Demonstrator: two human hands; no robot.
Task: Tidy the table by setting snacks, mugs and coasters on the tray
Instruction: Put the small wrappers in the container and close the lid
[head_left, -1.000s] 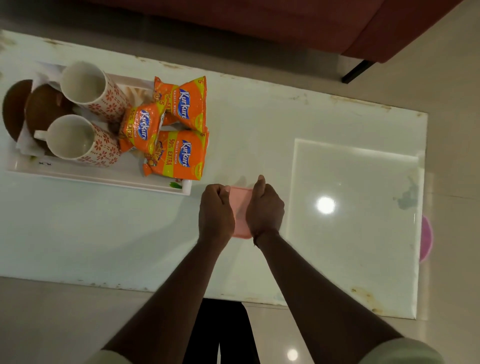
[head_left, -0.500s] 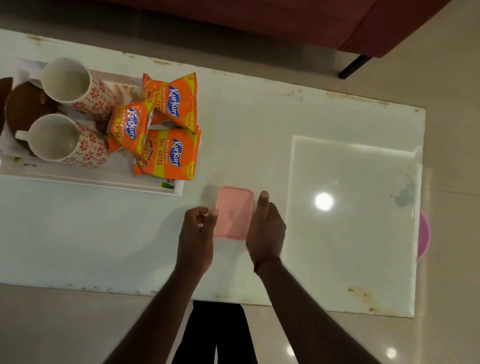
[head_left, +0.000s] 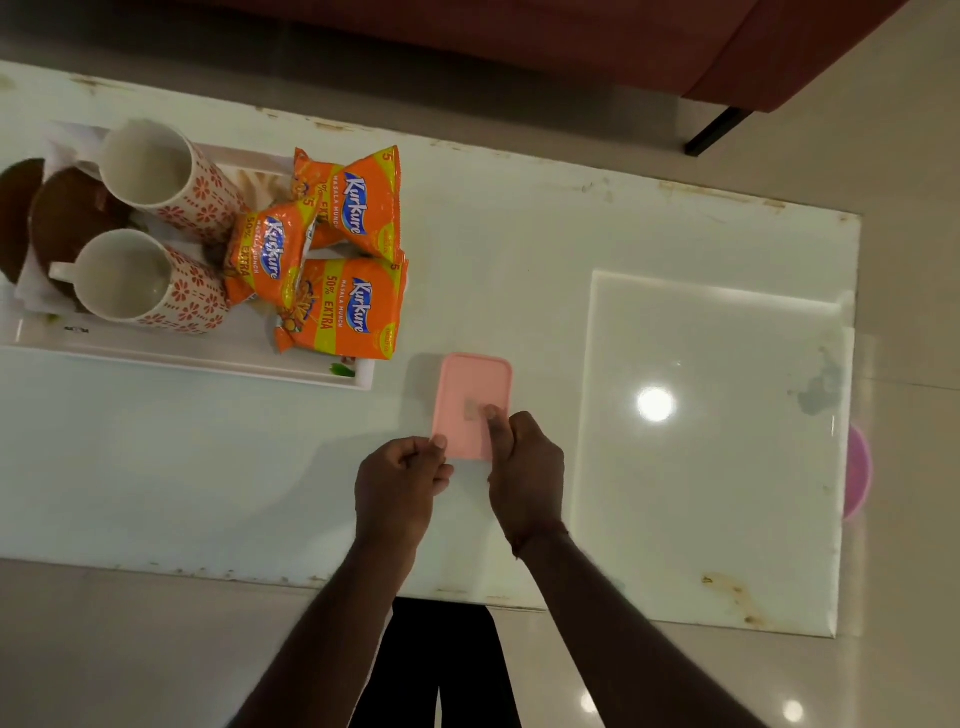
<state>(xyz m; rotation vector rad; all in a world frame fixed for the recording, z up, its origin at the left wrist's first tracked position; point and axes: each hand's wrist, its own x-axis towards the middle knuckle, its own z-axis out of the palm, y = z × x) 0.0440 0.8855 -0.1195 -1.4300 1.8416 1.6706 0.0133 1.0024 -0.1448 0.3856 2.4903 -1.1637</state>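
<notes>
Coasters half behind mugs, cropped at frame edge

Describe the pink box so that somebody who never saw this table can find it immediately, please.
Start from the white tray on the left part of the pale table, which carries mugs and orange snack packets. Just beyond the tray's near right corner lies the pink box, flat on the tabletop, with the right hand and left hand at its near end. It is the only pink rectangle with rounded corners.
</notes>
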